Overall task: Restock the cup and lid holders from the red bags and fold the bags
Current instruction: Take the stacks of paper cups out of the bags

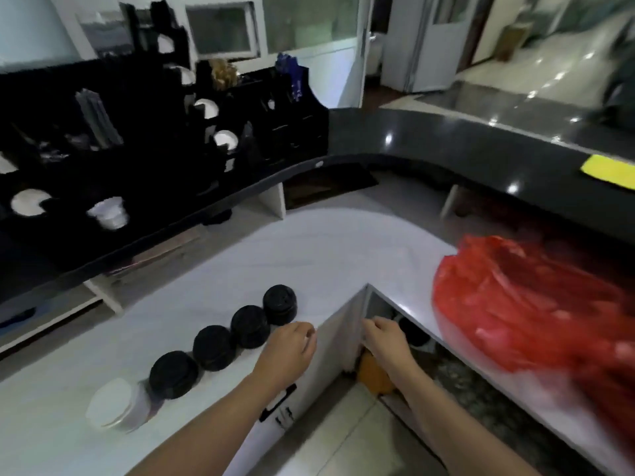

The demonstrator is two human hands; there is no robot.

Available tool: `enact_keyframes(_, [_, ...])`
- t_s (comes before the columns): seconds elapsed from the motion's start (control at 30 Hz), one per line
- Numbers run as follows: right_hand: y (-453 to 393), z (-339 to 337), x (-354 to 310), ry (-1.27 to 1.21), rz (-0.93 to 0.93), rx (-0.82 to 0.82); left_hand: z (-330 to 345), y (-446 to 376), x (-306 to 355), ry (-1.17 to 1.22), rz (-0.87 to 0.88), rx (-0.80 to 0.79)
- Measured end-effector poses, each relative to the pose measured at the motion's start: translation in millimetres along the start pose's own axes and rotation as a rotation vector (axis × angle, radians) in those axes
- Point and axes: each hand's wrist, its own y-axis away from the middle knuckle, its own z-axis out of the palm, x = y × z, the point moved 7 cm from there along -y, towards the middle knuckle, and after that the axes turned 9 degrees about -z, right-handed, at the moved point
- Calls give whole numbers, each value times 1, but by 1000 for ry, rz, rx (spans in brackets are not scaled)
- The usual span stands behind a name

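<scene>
I'm seeing both hands' fingers loosely curling, holding nothing: left hand hovering beside four black lid stacks on the table, right hand below its edge; red bag lying right.

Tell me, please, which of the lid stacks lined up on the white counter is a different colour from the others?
The white lid stack, at the near left end of the row. The other four stacks are black and run diagonally away from it toward the left hand.

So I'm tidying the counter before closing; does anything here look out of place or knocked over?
Yes: the white lid stack at the near end of the row of black lid stacks lies on its side. The red bag sits crumpled, unfolded.
</scene>
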Motion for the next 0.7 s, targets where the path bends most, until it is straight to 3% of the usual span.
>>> enact_keyframes(0.17, [13,-153,44,86,-29,260,77,-45,144,-9,197,-165])
enact_keyframes(0.37, [66,-317,117,126,104,550,178,-55,316,-41,495,-355])
enact_keyframes(0.7, [148,-453,178,209,143,802,258,-12,502,-31,732,-535])
